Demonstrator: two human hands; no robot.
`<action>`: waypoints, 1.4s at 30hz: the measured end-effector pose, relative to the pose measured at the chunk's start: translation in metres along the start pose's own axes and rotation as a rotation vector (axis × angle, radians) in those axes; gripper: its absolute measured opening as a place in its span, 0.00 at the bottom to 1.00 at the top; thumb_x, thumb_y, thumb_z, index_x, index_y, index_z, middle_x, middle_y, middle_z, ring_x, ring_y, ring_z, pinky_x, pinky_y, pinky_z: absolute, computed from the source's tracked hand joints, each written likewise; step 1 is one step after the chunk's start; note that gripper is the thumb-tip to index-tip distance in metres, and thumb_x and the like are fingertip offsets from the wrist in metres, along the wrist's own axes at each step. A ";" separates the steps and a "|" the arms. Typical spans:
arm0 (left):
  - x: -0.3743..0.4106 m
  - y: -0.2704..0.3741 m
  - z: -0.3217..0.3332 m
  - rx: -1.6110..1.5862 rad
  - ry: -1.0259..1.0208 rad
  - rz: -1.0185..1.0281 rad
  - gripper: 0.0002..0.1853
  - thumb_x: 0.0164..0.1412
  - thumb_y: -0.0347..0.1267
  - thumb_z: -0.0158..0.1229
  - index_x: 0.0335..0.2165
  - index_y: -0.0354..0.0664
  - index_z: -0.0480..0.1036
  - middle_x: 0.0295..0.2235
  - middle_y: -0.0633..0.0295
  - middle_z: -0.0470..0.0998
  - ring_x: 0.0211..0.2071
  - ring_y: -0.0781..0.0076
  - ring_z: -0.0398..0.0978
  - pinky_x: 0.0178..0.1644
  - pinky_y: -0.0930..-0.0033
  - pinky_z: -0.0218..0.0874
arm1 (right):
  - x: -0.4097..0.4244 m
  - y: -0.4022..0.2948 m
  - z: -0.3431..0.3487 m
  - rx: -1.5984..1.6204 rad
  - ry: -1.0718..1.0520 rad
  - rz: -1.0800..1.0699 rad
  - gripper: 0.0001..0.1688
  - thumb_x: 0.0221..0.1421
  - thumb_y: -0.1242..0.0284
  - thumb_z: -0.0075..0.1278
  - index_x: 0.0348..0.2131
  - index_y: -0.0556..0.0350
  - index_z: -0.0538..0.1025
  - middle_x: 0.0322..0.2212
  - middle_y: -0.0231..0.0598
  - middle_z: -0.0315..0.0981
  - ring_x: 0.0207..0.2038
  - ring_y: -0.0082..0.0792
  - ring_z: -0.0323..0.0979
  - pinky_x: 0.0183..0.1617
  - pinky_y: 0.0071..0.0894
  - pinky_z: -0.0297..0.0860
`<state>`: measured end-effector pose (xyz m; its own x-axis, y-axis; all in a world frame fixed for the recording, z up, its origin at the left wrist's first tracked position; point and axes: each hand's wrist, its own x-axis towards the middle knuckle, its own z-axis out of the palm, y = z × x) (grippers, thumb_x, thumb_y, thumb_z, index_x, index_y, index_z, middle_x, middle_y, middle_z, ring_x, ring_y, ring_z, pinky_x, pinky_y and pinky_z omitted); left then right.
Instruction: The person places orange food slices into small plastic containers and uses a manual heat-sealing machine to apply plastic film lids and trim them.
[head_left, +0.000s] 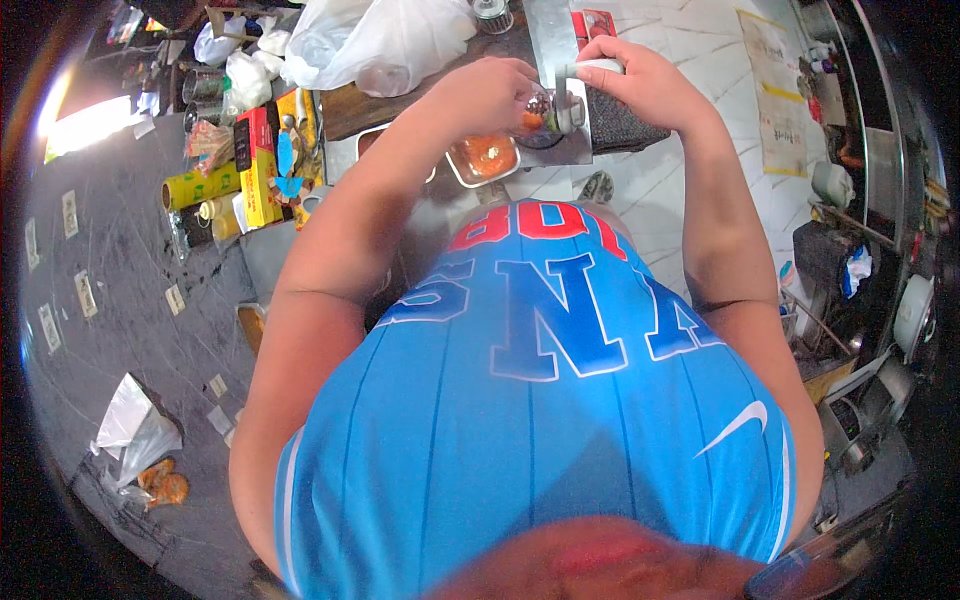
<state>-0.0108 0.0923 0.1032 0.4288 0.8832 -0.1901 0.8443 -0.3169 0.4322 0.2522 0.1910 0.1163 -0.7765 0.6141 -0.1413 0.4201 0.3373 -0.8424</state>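
A white-handled tool with a flat metal part (562, 91) is gripped in my right hand (626, 75), over the edge of the work surface. My left hand (495, 94) is at a clear container (541, 116) with reddish and orange contents, just left of the metal part; whether its fingers grip the container is hidden by the back of the hand. Below my left hand sits a white-rimmed tray (484, 161) of orange food. A second white-rimmed tray (367, 142) is partly covered by my left forearm.
White plastic bags (382, 41) and a glass jar (493, 15) stand on the wooden board (341, 112). To the left lie a red and yellow box (260, 165), a yellow roll (199, 187) and squeeze bottles (221, 217). A dark textured box (619, 124) is under my right hand.
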 end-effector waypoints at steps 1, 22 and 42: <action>-0.001 0.000 0.001 -0.005 -0.003 0.001 0.13 0.54 0.34 0.66 0.37 0.39 0.85 0.50 0.56 0.82 0.48 0.51 0.82 0.54 0.53 0.73 | 0.001 0.001 0.001 -0.008 0.017 -0.018 0.16 0.69 0.59 0.56 0.45 0.53 0.78 0.35 0.31 0.77 0.39 0.25 0.72 0.47 0.29 0.69; -0.002 0.017 0.000 0.160 -0.071 -0.106 0.21 0.54 0.42 0.70 0.46 0.49 0.86 0.55 0.59 0.81 0.54 0.52 0.80 0.57 0.52 0.73 | 0.009 0.003 0.000 0.037 0.074 0.051 0.17 0.68 0.55 0.58 0.45 0.47 0.79 0.25 0.23 0.68 0.26 0.18 0.65 0.31 0.25 0.63; -0.054 0.014 -0.063 -0.468 0.101 -0.287 0.10 0.63 0.34 0.68 0.39 0.40 0.81 0.40 0.62 0.85 0.40 0.70 0.82 0.48 0.66 0.72 | -0.008 0.144 0.045 -0.205 -0.313 0.323 0.18 0.67 0.61 0.57 0.48 0.53 0.80 0.35 0.42 0.82 0.35 0.39 0.80 0.42 0.42 0.76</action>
<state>-0.0423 0.0623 0.1755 0.1500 0.9476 -0.2821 0.6797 0.1084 0.7255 0.2979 0.2027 -0.0275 -0.6819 0.4768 -0.5547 0.7220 0.3174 -0.6147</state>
